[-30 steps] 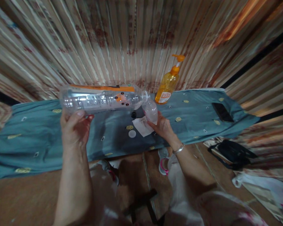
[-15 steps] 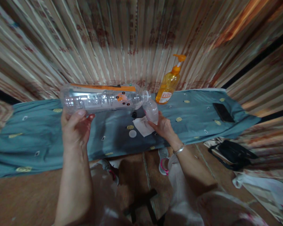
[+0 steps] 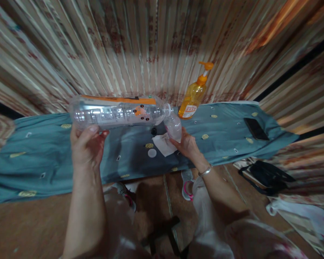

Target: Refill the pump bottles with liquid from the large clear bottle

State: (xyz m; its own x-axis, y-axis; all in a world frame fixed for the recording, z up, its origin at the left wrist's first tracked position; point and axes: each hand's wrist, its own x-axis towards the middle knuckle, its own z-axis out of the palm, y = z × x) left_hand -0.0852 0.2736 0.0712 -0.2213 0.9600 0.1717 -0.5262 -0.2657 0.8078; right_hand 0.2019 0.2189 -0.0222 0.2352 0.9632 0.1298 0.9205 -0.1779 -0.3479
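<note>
My left hand (image 3: 88, 144) grips the base end of a large clear plastic bottle (image 3: 118, 114) with an orange label. The bottle lies sideways in the air, its neck pointing right. Its mouth meets the top of a small clear bottle (image 3: 174, 126), which leans under it. Around the lower part of the small bottle my right hand (image 3: 187, 144) is closed. Below the two bottles, a white tissue (image 3: 164, 144), a round white cap (image 3: 152, 153) and a small black cap (image 3: 153, 131) lie on the cloth. Whether liquid is passing between the bottles I cannot tell.
A pump bottle of yellow-orange liquid (image 3: 192, 97) stands at the back of the narrow table with its teal cloth (image 3: 218, 124). A black phone (image 3: 256, 128) lies on the right. Pleated curtains (image 3: 135, 46) hang behind, and a dark bag (image 3: 267, 176) is at the lower right.
</note>
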